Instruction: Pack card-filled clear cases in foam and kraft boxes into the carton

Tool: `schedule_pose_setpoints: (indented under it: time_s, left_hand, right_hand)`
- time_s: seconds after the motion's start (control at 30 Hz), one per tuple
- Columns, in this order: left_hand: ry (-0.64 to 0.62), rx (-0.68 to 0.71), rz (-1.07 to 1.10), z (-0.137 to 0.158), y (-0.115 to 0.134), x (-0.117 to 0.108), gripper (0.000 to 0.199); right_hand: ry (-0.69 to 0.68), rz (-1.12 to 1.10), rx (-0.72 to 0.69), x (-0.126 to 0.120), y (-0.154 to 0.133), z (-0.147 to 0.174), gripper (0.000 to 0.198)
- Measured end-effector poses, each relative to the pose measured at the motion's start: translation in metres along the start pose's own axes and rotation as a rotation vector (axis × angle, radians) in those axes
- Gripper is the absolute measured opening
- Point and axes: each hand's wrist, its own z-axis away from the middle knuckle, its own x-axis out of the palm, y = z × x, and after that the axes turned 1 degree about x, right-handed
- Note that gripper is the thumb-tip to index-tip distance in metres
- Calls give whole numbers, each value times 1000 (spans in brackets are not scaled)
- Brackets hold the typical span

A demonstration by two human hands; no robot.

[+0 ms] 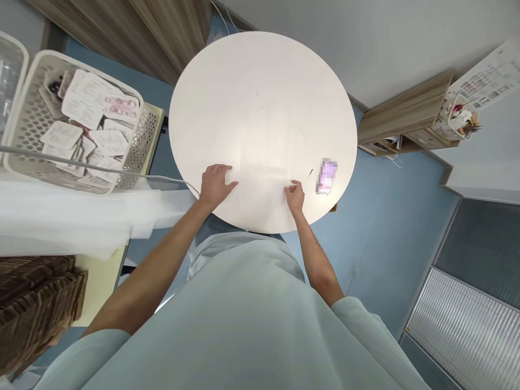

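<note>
Worktop (260,70): smooth, softly glossy
Basket (143,136): perforated plastic, satin finish
Shirt (252,314): matt cloth, lightly creased
Side cabinet (406,108): wood-grain surface, matt
Sheeting (81,219): thin, translucent, plastic-looking
Stacked cardboard (36,309): rough-edged, matt
Floor (365,216): smooth, faint sheen

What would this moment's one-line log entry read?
left hand: open, at round white table | right hand: fingers curled, grip unclear | right of it: blurred purple item

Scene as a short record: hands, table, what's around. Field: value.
left hand: at table's near left, thumb and fingers apart
right hand: near right, fingers curled, contents unclear
table: round, white
between hands: faint sheen, film or glare unclear
beside right hand: pixelated purple item
far left: perforated basket holding packets
</note>
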Motion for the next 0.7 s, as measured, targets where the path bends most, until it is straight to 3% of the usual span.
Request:
schedule_pose_setpoints:
  time_s: [0.23, 0.4, 0.53, 0.7]
  left_hand:
    - [-132, 77, -116, 55, -34, 11, 83]
    - [-134, 78, -152, 68, -45, 18, 76]
    - [-114, 101, -142, 73, -33, 24, 74]
    - [-114, 220, -94, 72, 10, 48, 73]
  right_hand:
    - [13, 36, -6, -9, 2, -9, 35]
    - [11, 49, -63, -16, 7, -12, 36]
    - [-13, 61, -59, -18, 17, -4, 38]
    - [-43, 53, -37, -20, 32, 12, 38]
